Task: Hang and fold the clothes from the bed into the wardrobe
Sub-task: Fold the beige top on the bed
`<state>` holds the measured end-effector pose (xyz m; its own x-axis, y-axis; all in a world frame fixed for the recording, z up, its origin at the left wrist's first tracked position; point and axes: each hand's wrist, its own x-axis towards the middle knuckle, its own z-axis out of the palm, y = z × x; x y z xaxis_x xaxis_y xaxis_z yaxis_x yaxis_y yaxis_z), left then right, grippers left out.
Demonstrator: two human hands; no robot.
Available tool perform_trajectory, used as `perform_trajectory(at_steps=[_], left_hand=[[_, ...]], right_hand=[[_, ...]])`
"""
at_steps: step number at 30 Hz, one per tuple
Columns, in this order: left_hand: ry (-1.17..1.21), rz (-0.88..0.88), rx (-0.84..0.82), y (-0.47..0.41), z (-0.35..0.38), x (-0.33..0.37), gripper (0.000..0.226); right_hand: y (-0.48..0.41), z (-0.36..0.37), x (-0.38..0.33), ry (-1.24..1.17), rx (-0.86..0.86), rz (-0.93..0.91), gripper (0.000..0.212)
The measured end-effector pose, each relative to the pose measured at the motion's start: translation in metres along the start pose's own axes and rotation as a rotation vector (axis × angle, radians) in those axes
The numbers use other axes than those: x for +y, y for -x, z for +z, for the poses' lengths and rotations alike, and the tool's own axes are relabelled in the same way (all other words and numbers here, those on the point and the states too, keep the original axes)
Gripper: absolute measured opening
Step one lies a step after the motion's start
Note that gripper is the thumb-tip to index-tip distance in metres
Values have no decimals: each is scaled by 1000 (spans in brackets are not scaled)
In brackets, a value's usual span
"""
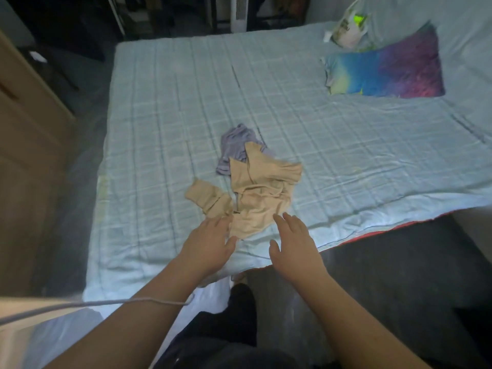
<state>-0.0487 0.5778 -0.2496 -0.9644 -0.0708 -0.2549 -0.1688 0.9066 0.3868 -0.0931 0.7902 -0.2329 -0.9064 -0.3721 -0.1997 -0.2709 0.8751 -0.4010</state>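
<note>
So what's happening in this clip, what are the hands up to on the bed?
A person stands at the edge of the bed and reaches both open hands toward a crumpled beige garment. The left hand is at its near edge; the right hand hovers just beside it. Neither grips anything yet. A lilac garment lies partly under the beige one. A colourful pillow sits further off.

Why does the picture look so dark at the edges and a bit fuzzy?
Head view: light falls mostly on the pale blue bedspread, while the corners and the floor sink into shadow; the wide lens bends the bed's edges; the whole frame is soft, so the beige garment, left hand and right hand lack sharp detail.
</note>
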Motion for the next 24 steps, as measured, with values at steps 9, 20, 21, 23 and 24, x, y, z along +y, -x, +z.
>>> perform_trajectory(at_steps=[9,20,21,23,24], left_hand=[[222,-319,-80,-106,66,-55,34],[546,-507,-183,-204,163,-96,26],[576,-524,-176,-212,169,-97,27],[636,-575,-175,-226,179,-97,33],[670,-601,-170,-231,184,-97,35]], right_hand=[[-144,56,37,5,-304,-30,58],[-275,165,76,-21,-542,-76,55],[-285,174,79,-12,-546,-84,55],[-301,191,85,15,-583,-99,55],[-307,198,88,44,-616,-110,55]])
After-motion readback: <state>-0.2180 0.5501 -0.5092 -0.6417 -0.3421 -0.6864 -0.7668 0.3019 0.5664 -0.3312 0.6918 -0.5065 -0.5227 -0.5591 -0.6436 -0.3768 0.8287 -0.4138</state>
